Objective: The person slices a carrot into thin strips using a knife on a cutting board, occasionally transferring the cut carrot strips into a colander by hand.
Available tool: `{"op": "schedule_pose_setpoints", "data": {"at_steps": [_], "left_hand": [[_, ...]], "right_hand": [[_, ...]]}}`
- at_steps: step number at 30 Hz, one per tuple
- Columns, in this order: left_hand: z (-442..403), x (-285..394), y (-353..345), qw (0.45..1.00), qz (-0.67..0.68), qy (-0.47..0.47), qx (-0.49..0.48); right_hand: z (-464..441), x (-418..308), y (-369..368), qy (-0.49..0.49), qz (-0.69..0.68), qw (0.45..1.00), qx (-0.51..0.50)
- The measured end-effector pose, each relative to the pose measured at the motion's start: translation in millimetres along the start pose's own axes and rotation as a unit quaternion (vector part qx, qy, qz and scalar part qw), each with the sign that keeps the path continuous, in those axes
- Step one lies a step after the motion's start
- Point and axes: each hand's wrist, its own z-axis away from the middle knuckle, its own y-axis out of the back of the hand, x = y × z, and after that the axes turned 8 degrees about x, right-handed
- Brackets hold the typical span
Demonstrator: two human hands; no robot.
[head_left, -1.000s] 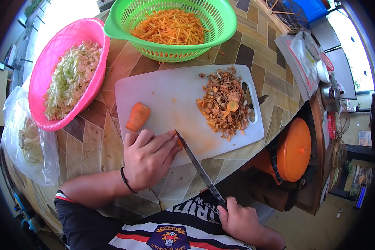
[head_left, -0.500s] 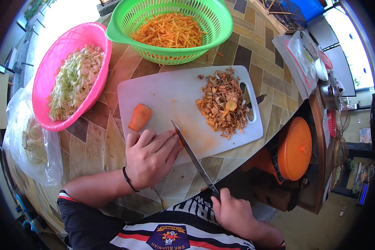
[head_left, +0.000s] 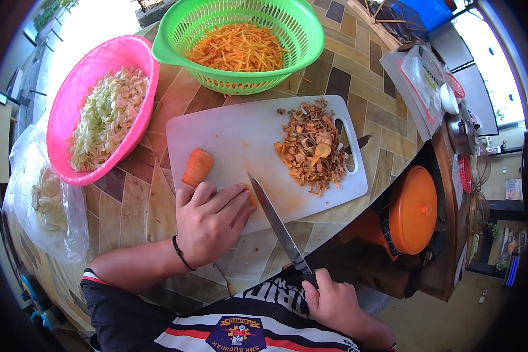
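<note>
The left hand (head_left: pixel 208 223) is bent over the near edge of the white cutting board (head_left: pixel 229 141), its fingers closed on a small carrot piece (head_left: pixel 253 200) that they mostly hide; how firmly they grasp it I cannot tell. A dark band (head_left: pixel 182 253) circles that wrist. The right hand (head_left: pixel 334 302) is clenched around the dark handle of the knife (head_left: pixel 278 229), whose blade slants over the near edge of the cutting board, its tip just beside the left fingers and the small carrot piece. Whether the blade touches the cutting board I cannot tell.

1 larger carrot chunk (head_left: pixel 198 168) lies on the cutting board, just beyond the left knuckles. At the right end of the cutting board, next to its handle slot, sits a heap of brownish-orange peelings (head_left: pixel 312 146) with 1 pale orange slice (head_left: pixel 322 151) on top.

Past the far edge of the cutting board, a green colander (head_left: pixel 240 81) holds orange shreds (head_left: pixel 237 50). To the left, a pink basket (head_left: pixel 58 117) holds chopped pale green leaves (head_left: pixel 110 117), and a clear plastic bag (head_left: pixel 70 226) with pale contents rests near it on the patterned tabletop (head_left: pixel 126 211). An orange lidded container (head_left: pixel 412 210) stands right of the table, below its edge
</note>
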Motion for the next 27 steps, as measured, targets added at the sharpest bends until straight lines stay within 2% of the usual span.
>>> {"op": "schedule_pose_setpoints", "data": {"at_steps": [6, 18, 27], "left_hand": [[0.2, -0.5, -0.2, 1.000, 0.002, 0.001, -0.003], [1.6, -1.9, -1.1, 1.000, 0.006, 0.005, -0.005], [2.8, -0.1, -2.9, 1.000, 0.003, 0.009, 0.002]], "right_hand": [[5.0, -3.8, 3.9, -0.027, -0.031, 0.998, -0.036], [8.1, -6.2, 5.1, -0.023, -0.031, 0.998, -0.043], [6.7, -14.4, 3.3, -0.038, 0.046, 0.996, -0.071]]}}
